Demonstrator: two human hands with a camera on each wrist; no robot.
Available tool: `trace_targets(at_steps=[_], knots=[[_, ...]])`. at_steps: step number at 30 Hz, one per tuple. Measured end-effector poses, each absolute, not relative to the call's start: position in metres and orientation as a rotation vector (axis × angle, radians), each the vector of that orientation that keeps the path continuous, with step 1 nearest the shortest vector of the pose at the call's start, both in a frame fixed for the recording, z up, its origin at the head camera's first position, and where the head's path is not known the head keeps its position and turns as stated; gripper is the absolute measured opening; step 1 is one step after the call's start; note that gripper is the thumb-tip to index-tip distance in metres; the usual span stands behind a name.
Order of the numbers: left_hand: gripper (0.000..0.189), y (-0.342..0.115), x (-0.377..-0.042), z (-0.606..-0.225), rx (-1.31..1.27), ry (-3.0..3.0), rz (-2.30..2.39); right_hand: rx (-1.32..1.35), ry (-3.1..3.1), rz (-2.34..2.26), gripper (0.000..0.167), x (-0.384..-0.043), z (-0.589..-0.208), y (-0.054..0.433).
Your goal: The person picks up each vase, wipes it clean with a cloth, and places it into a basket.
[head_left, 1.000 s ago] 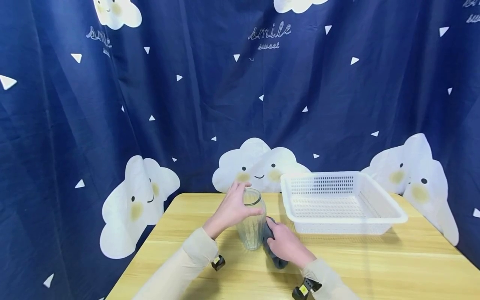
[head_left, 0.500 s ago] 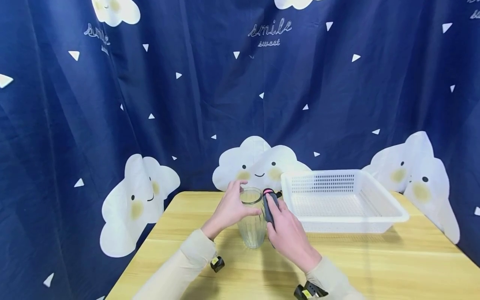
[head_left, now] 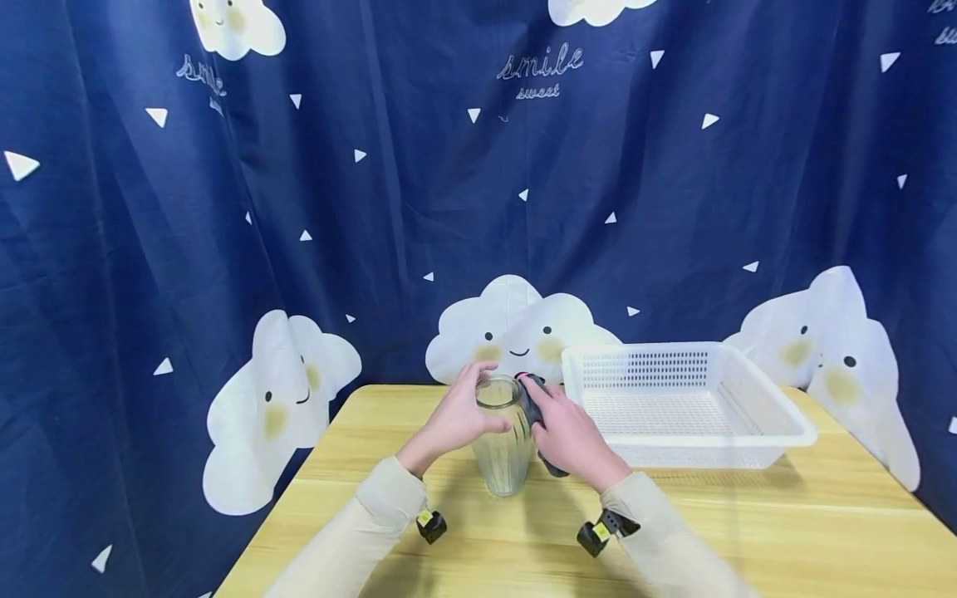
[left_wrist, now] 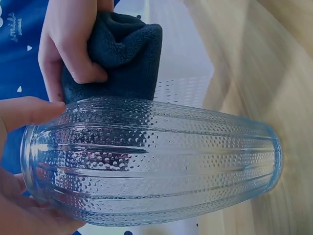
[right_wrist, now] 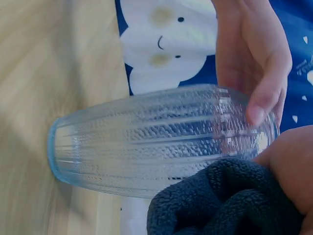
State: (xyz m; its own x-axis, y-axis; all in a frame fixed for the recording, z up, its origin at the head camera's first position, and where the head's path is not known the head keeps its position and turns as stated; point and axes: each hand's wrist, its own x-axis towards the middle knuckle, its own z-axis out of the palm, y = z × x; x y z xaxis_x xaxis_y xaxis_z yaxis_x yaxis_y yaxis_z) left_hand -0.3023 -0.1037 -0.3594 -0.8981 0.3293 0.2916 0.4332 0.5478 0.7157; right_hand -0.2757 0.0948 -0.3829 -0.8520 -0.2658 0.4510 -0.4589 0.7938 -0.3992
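A clear ribbed glass vase [head_left: 503, 461] stands upright on the wooden table. My left hand [head_left: 452, 419] holds it near the rim, thumb on the near side and fingers round the far side. A dark grey plush cloth [left_wrist: 124, 58], folded and bunched, lies against the right side of the vase's upper part. My right hand [head_left: 574, 436] grips this cloth, its index finger stretched along the top toward the rim. In the right wrist view, the cloth [right_wrist: 225, 200] covers part of the vase [right_wrist: 151, 139], and the left thumb rests on the glass.
A white perforated plastic basket [head_left: 695, 440] sits to the right of the right hand on the table [head_left: 673, 540]. Behind the table hangs a dark blue curtain [head_left: 478, 208] with clouds and small triangles.
My right hand has lifted the cloth from low beside the vase to near its rim, then moved slightly left against the glass. The left hand and vase stay nearly in place.
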Motion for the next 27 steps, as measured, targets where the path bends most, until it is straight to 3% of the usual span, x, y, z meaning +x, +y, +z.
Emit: trace_targets(at_steps=[10,19,27], knots=[[0.091,-0.111,-0.307,-0.363,-0.810,-2.698,-1.329,0.542,-2.740,0.900,0.071,-0.287,-0.389,0.101],[0.106,-0.097,-0.298,-0.370,-0.514,-2.636,-1.044,0.517,-2.537,0.822,0.080,-0.260,-0.396,0.095],[0.098,-0.100,-0.302,-0.361,-0.649,-2.648,-1.177,0.550,-2.326,0.693,0.082,-0.240,-0.382,0.089]])
